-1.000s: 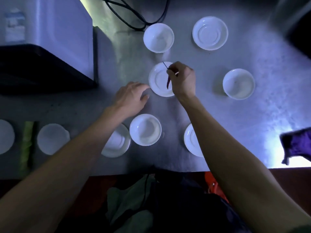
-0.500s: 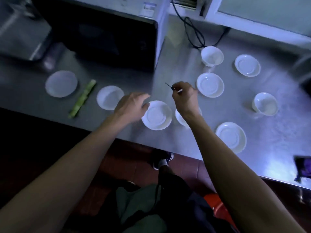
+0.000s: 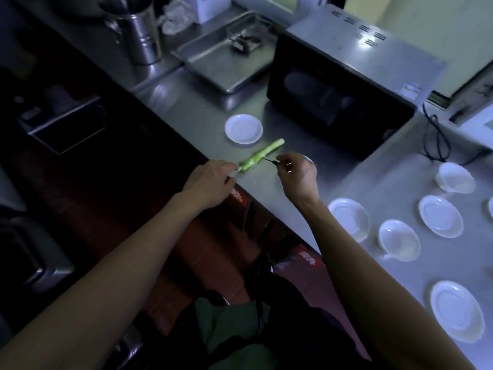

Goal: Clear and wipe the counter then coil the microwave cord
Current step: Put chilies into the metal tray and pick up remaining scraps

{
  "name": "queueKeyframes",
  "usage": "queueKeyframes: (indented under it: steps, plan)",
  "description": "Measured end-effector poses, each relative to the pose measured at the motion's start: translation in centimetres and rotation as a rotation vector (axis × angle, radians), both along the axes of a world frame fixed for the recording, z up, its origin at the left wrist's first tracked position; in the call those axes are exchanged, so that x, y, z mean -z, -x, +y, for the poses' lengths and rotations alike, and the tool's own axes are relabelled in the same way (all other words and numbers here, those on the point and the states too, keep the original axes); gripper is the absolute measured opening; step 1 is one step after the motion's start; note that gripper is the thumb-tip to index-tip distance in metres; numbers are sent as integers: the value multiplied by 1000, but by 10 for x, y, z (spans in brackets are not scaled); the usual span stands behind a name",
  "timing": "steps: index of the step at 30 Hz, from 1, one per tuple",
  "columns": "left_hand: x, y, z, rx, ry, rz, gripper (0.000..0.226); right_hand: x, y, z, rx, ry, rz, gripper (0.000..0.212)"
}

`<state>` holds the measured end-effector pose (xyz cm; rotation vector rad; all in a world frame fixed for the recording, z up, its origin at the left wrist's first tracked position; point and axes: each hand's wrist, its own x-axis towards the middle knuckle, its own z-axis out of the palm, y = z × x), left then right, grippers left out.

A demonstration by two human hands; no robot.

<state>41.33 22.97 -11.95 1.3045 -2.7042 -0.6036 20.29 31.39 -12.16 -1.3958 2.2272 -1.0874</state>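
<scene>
Left hand (image 3: 210, 182) fingers grip the green stalk (image 3: 260, 156); right hand (image 3: 296, 174) pinches a thin dark stem (seemingly), just beside.

counter (image 3: 202, 121) open left of saucer (image 3: 243, 128); microwave (image 3: 338, 102) blocks behind.

You could not read any text here. The white box (image 3: 213, 6) at the back of the counter (image 3: 202, 121) carried blue print, too blurred to make out. The small sticker (image 3: 412, 88) on the microwave (image 3: 344, 84) showed nothing legible. The red panels (image 3: 238, 196) under the counter edge bore pale characters, but you could not tell which.
</scene>
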Motion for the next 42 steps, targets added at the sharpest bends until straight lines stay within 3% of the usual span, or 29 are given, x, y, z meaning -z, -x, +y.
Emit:
queueKeyframes:
  steps: [6, 13, 21, 31, 42]
  plan:
    - [-2, -46, -29, -138, -17, 7, 41, -5, -41, -64, -147, 30, 32, 18]
    - [9, -48, -107, -192, -47, -11, 40, 14, -39, -148, -151, 43, -19, 20]
    - [12, 0, -218, -123, -85, -71, 43, 24, 0, -240, -72, -4, -135, 21]
    - [8, 39, -301, -94, -84, -158, 44, 13, 28, -305, -24, -55, -178, 23]
    - [18, 65, -391, 40, -52, -95, 40, 15, 42, -382, 78, -52, -238, 23]
